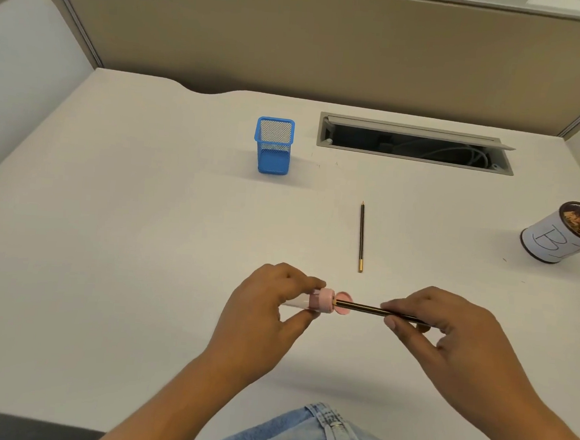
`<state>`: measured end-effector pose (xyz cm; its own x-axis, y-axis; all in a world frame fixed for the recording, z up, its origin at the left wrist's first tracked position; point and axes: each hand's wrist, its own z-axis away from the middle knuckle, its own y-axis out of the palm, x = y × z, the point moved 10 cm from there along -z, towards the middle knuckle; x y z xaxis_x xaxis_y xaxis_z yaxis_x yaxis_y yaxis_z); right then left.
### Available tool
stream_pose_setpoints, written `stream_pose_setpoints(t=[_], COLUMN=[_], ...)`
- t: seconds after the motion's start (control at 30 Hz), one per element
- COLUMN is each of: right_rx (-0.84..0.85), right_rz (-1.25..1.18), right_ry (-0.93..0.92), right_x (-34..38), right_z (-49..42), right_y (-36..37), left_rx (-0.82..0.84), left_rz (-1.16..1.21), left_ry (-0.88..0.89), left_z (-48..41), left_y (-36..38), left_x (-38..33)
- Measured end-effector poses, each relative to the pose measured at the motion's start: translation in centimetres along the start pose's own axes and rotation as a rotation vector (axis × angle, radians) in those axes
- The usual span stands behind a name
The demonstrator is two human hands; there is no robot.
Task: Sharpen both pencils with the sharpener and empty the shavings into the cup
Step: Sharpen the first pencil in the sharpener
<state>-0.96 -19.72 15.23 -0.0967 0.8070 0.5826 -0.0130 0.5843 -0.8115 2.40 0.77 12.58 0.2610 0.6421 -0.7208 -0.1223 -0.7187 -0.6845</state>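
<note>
The person's left hand (268, 307) is closed around a pink sharpener (314, 300), fingers over the top and thumb underneath, holding it on its side just above the table (108, 241). Its little round lid (344, 302) hangs open beside the mouth. The right hand (445, 330) pinches a striped pencil (375, 309) between thumb and fingertips, gripping it toward its far end.

What matters here is the line-up: the pencil's long axis runs nearly level from right to left, straight at the sharpener's opening, and its tip sits right at or just inside the hole; I can't see how deep it goes. The two hands face each other, so a twist from the right hand against the left looks like the move in hand.

The second pencil (362, 237) lies flat on the table beyond the hands, pointing away from the person, tip at the far end. It is closer to the right hand than the left, and it already seems to come to a point, though it's too small to be sure it has been sharpened.

The cup (551, 238) stands well off to the right, near the edge of view, with shavings showing inside. A blue mesh holder (274, 146) stands farther back, left of an open cable slot (414, 144)
</note>
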Motion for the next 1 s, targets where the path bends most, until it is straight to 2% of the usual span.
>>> stream_pose_setpoints(t=[0.17, 0.37, 0.53, 0.67, 0.73, 0.87, 0.93, 1.0], right_rx=[-0.016, -0.097, -0.109, -0.037, 0.047, 0.342, 0.392, 0.314], right_rz=[0.218, 0.326, 0.375, 0.300, 0.239, -0.087, -0.107, 0.005], right_ry=[-0.208, -0.454, -0.535, -0.454, -0.291, 0.119, 0.152, 0.058], right_x=[3.2, 6.1, 6.8, 7.0, 6.0, 2.3, 2.0, 2.8], right_z=[0.3, 0.6, 0.5, 0.1, -0.5, -0.7, -0.6, -0.8], right_y=[-1.2, -2.9, -3.5, -3.7, -3.3, -0.9, -0.6, -1.7], left_rx=[0.072, 0.341, 0.316, 0.302, 0.320, 0.363, 0.374, 0.364], left_rz=[0.043, 0.133, 0.222, 0.274, 0.244, 0.149, 0.157, 0.214], left_ry=[0.002, 0.061, 0.050, 0.065, 0.079, 0.143, 0.141, 0.107], left_z=[0.5, 1.5, 1.6, 1.5, 1.5, 1.5, 1.6, 1.7], left_y=[-0.1, 0.9, 0.0, -0.8, -0.9, -0.7, -0.5, -0.5], left_x=[-0.1, -1.6, -2.7, -2.9, -3.2, -4.2, -4.3, -4.0])
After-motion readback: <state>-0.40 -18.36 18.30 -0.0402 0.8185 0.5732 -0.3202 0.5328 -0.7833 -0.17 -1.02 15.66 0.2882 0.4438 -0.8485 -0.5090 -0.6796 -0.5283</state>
